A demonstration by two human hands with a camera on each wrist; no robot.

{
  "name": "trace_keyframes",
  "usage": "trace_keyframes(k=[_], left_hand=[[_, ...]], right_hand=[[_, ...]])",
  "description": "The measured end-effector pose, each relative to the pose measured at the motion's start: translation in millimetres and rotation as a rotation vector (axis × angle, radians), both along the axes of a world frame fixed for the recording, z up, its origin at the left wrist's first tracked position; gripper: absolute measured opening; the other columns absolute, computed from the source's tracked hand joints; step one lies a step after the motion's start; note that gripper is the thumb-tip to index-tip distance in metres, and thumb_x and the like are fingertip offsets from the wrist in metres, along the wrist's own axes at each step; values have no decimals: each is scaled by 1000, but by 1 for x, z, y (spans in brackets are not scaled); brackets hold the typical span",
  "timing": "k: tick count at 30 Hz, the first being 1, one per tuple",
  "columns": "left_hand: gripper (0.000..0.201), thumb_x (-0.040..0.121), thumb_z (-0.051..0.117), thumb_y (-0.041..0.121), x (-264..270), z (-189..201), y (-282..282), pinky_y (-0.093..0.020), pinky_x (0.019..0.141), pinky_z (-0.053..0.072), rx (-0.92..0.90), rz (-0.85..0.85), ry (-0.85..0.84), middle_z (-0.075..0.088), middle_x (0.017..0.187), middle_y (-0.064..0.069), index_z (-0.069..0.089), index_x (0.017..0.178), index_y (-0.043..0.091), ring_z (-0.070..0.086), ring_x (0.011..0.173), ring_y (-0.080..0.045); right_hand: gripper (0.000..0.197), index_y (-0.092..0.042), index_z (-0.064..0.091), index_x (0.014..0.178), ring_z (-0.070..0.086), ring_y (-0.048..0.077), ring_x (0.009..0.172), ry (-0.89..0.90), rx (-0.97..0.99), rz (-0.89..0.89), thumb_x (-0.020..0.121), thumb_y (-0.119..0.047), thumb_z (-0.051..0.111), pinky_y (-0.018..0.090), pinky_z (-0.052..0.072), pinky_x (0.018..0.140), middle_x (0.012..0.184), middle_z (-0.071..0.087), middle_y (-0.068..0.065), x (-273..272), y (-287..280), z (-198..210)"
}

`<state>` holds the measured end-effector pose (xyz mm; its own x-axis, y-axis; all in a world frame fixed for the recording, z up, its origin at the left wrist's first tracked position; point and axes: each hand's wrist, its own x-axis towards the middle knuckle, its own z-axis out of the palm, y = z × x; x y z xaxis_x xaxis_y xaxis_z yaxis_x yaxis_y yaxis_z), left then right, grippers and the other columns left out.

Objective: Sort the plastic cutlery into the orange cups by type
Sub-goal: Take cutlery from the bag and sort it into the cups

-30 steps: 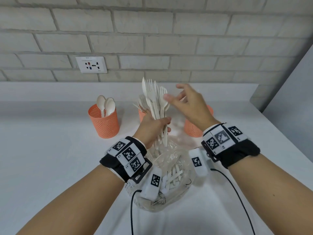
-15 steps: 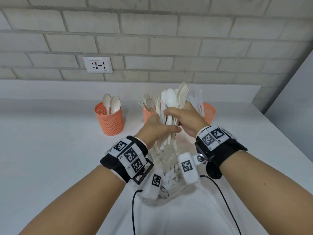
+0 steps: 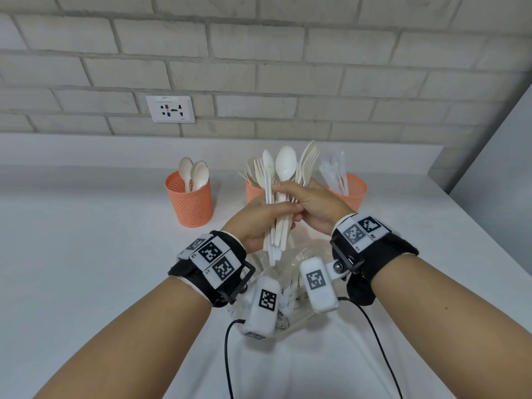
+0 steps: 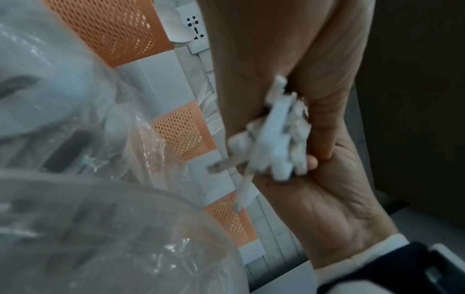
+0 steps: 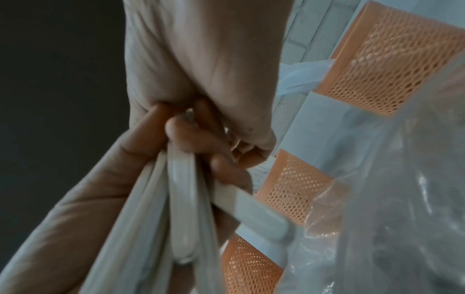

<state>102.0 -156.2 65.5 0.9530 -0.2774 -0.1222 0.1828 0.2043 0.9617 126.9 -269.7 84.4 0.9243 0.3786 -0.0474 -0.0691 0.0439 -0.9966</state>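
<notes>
Holding item: mixed bundle of white plastic cutlery, centre of the head view, raised above a clear plastic bag on the white bench.

Hands: left hand wrapped round the handles from the left; right hand closed on the same bundle from the right, fingers curled over the upper shafts. Both grip; neither lies spread.

Orientation: long axis near vertical, leaning slightly right at the top. Heads up (spoon bowls, fork tines), handle ends down toward the bag.

Receptacles: spoon cup centre-left, two spoons in it; fork cup behind the bundle; right cup with what look like knives.

Risks, as judged:
- Bundle is mixed; dropping it whole into one cup would mis-sort.
- Handle ends hang uneven; a slackened grip while drawing one piece could let others slide back into the bag or onto the bench.
- Fork tines may interlock and drag neighbours out.
- Hands sit near the middle cup; a careless reach could tip it.
</notes>
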Motion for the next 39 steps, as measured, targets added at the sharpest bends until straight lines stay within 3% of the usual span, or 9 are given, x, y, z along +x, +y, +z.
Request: trace_keyframes(k=[4, 7, 9, 13, 17, 20, 26, 31, 39], left_hand=[[21, 89, 57, 4, 3, -1, 2, -20, 58, 48, 8, 65, -10, 61, 60, 2, 58, 110, 2, 55, 56, -8], [18, 90, 59, 10, 5, -1, 4, -21, 58, 45, -9, 181, -10, 54, 69, -1, 56, 107, 6, 51, 57, -10], [17, 93, 56, 16, 8, -1, 4, -21, 55, 44, -22, 251, -22, 52, 70, -4, 56, 105, 4, 50, 55, -10], [45, 94, 51, 36, 17, 1, 8, -26, 66, 56, -111, 313, 72, 66, 85, -14, 60, 114, -4, 65, 74, -20], [38, 94, 49, 41, 17, 6, 13, -23, 65, 56, -161, 256, 150, 67, 92, -10, 67, 101, 7, 66, 82, -19], [45, 93, 52, 38, 15, 5, 12, -33, 88, 54, -186, 238, 140, 63, 117, -18, 60, 119, 2, 63, 108, -26], [63, 93, 43, 48, 15, 4, 10, -38, 98, 45, -235, 226, 56, 57, 119, -18, 51, 128, -4, 57, 110, -27], [50, 101, 31, 38, 14, 3, 10, -35, 105, 42, -313, 242, 43, 57, 130, -17, 49, 131, 2, 56, 120, -23], [40, 101, 35, 22, 12, -5, 3, -37, 107, 39, -300, 272, 24, 55, 132, -18, 44, 134, 1, 54, 122, -24]], right_hand=[[60, -13, 40, 129, 62, 16, 85, -67, -50, -192, 80, -26, 71, 22, 51, 57, 99, 61, 2, 2, 0, -4], [46, -21, 44, 118, 52, 8, 83, -298, -216, -444, 80, -27, 70, 18, 44, 69, 92, 47, -8, 3, -2, -7], [21, -22, 52, 94, 53, 14, 77, -439, -225, -368, 82, -12, 66, 24, 47, 72, 83, 50, -6, -2, 1, -2], [25, -19, 55, 72, 52, 21, 66, -550, -345, -60, 77, 4, 64, 35, 47, 66, 69, 53, 3, -13, 7, -4], [25, -10, 56, 87, 44, 5, 58, -576, -495, 23, 74, -13, 76, 13, 40, 58, 67, 50, -2, -18, 8, -8], [23, -13, 52, 89, 47, 7, 57, -602, -556, -6, 77, -11, 71, 16, 41, 58, 66, 52, -2, -15, 7, -5], [32, -9, 41, 111, 49, 14, 68, -795, -691, -82, 83, -14, 56, 23, 39, 59, 78, 46, -6, -20, 15, -8], [29, -3, 46, 114, 56, 28, 91, -846, -894, -104, 94, -25, 48, 34, 44, 72, 109, 53, 13, -14, 15, -10], [26, 1, 49, 113, 56, 32, 89, -776, -899, -117, 97, -13, 34, 35, 43, 72, 104, 54, 17, -11, 18, -15]])
